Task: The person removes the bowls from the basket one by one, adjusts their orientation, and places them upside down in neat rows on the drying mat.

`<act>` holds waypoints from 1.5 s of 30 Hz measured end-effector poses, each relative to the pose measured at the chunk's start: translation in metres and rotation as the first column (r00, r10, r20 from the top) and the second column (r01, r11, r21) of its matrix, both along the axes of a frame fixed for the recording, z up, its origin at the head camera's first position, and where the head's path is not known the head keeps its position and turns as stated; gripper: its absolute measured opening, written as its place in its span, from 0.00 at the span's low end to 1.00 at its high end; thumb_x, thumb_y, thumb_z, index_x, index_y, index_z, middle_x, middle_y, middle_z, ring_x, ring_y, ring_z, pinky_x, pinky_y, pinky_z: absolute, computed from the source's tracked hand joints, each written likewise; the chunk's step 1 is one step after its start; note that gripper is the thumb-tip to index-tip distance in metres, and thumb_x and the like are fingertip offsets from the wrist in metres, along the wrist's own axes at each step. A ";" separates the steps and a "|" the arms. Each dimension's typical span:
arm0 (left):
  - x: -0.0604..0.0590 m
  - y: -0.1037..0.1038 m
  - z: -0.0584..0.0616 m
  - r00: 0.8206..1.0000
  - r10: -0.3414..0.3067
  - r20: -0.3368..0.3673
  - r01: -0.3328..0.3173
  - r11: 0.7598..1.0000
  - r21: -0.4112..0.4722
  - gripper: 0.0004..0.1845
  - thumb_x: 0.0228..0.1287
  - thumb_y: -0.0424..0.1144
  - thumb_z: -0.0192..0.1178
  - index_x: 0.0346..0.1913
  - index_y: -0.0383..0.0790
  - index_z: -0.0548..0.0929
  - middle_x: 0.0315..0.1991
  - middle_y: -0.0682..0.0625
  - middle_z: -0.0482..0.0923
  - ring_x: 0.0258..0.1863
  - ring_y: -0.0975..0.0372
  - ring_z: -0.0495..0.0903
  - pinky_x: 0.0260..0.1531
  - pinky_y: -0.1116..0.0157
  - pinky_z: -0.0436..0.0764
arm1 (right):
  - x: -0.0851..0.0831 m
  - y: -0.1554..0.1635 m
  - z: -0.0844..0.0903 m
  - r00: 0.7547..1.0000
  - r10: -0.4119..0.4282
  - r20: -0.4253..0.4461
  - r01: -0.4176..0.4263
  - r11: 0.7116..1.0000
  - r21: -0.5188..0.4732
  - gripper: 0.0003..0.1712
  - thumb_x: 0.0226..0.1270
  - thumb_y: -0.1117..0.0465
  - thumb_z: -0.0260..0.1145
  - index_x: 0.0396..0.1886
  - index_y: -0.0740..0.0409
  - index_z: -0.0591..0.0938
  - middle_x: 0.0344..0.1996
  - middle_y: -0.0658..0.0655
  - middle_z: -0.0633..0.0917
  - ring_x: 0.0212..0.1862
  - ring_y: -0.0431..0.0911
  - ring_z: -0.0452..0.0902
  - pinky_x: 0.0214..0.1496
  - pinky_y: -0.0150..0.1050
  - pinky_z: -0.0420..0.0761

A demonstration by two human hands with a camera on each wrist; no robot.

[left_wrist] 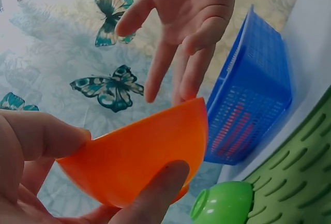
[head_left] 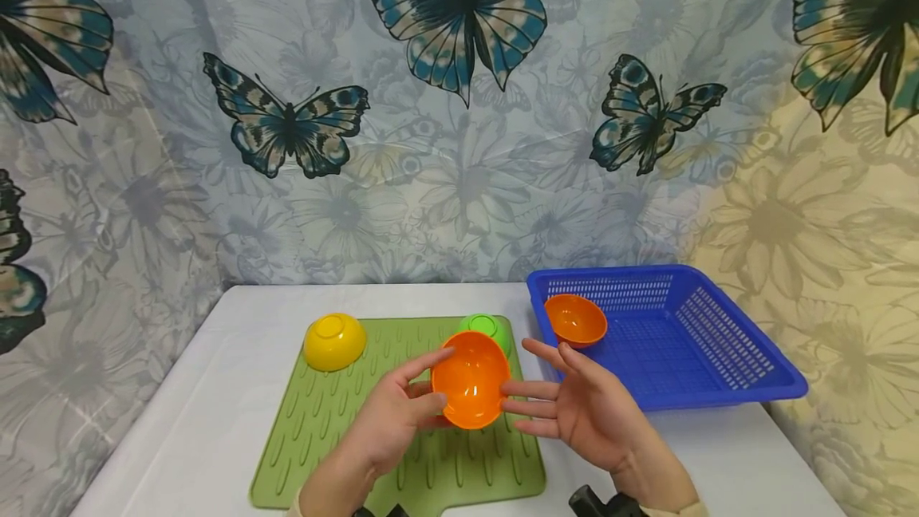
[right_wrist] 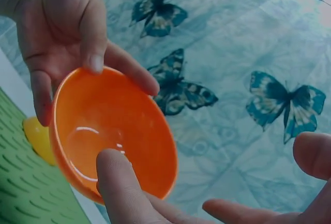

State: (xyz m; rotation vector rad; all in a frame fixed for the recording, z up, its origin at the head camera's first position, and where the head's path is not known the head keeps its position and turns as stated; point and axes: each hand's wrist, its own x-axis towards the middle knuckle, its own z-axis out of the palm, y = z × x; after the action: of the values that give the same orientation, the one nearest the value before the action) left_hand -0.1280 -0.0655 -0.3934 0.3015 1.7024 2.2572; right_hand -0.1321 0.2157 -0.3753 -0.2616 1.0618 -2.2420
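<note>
Currently, orange bowl held above green mat, tilted, its hollow facing the head camera. Surface smooth and glossy, evenly orange; rim round, wall curved, white highlights on the inner bottom in the right wrist view. Left hand grips one side. Right hand: fingers extended beside the opposite rim; contact unclear. Green bowl behind, inverted.

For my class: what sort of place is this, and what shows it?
Probably an indoor staged corner for tabletop work: a butterfly backdrop rises behind and beside a white table, and a green mat is laid out on it.
</note>
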 end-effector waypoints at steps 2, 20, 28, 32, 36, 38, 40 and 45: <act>0.002 0.000 0.001 0.998 0.011 -0.058 -0.015 0.997 -0.070 0.29 0.63 0.22 0.58 0.68 0.40 0.76 0.70 0.40 0.63 0.59 0.45 0.73 0.44 0.53 0.84 | -0.001 -0.001 -0.002 0.999 0.006 0.038 -0.005 1.000 -0.007 0.42 0.82 0.42 0.39 0.80 0.54 0.32 0.64 0.80 0.68 0.66 0.71 0.63 0.64 0.59 0.68; 0.016 0.000 0.002 0.805 -0.187 -0.564 -0.185 0.823 -0.537 0.32 0.51 0.18 0.60 0.48 0.60 0.91 0.72 0.63 0.61 0.65 0.54 0.68 0.52 0.56 0.77 | -0.006 -0.001 -0.008 0.987 0.099 0.128 -0.089 0.992 -0.087 0.45 0.81 0.38 0.39 0.80 0.52 0.29 0.66 0.82 0.63 0.69 0.72 0.57 0.68 0.56 0.63; 0.014 -0.001 0.000 0.452 -0.316 -0.834 -0.345 0.801 -0.490 0.28 0.44 0.19 0.66 0.39 0.59 0.93 0.68 0.55 0.68 0.66 0.54 0.68 0.57 0.57 0.76 | -0.005 -0.001 -0.012 0.986 0.134 0.099 -0.126 0.988 -0.087 0.44 0.81 0.38 0.36 0.79 0.55 0.29 0.59 0.78 0.74 0.63 0.68 0.70 0.67 0.56 0.66; 0.009 -0.002 -0.001 0.248 -0.395 -0.884 -0.422 0.778 -0.466 0.26 0.41 0.23 0.70 0.36 0.63 0.93 0.67 0.53 0.70 0.66 0.53 0.68 0.52 0.61 0.79 | -0.004 -0.002 -0.014 0.985 0.146 0.090 -0.141 0.988 -0.064 0.43 0.82 0.40 0.36 0.79 0.56 0.31 0.61 0.77 0.72 0.61 0.65 0.74 0.65 0.55 0.69; 0.010 -0.004 -0.004 0.155 -0.471 -0.868 -0.470 0.738 -0.484 0.27 0.37 0.26 0.73 0.37 0.66 0.92 0.67 0.52 0.71 0.66 0.50 0.68 0.48 0.61 0.81 | -0.004 -0.002 -0.016 0.984 0.164 0.068 -0.163 0.986 -0.022 0.39 0.83 0.42 0.35 0.80 0.58 0.39 0.61 0.77 0.73 0.60 0.64 0.75 0.64 0.54 0.71; 0.012 -0.004 -0.006 0.159 -0.494 -0.855 -0.465 0.726 -0.506 0.27 0.37 0.27 0.74 0.37 0.66 0.92 0.67 0.52 0.70 0.67 0.49 0.67 0.47 0.57 0.82 | -0.003 -0.002 -0.018 0.983 0.178 0.046 -0.178 0.984 0.001 0.36 0.83 0.44 0.35 0.79 0.59 0.45 0.59 0.77 0.74 0.58 0.63 0.76 0.63 0.54 0.73; 0.014 -0.005 -0.007 0.171 -0.511 -0.843 -0.447 0.722 -0.528 0.26 0.37 0.27 0.74 0.38 0.65 0.92 0.68 0.52 0.70 0.68 0.48 0.67 0.46 0.55 0.82 | -0.003 -0.002 -0.019 0.980 0.199 0.015 -0.199 0.980 0.016 0.33 0.84 0.47 0.34 0.78 0.59 0.52 0.59 0.76 0.75 0.57 0.63 0.77 0.61 0.54 0.74; 0.014 -0.005 -0.008 0.078 -0.555 -0.828 -0.451 0.721 -0.526 0.26 0.34 0.31 0.77 0.38 0.65 0.92 0.67 0.51 0.71 0.66 0.45 0.68 0.49 0.58 0.81 | -0.001 -0.002 -0.023 0.965 0.259 -0.041 -0.258 0.966 0.032 0.28 0.84 0.51 0.35 0.73 0.58 0.66 0.56 0.72 0.78 0.50 0.58 0.83 0.51 0.50 0.82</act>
State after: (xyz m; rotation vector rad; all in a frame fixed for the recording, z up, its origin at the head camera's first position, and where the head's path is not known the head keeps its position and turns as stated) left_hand -0.1144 -0.0700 -0.4015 2.1143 2.8397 0.7459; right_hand -0.1334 0.2135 -0.3981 -0.4161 1.0166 -1.9956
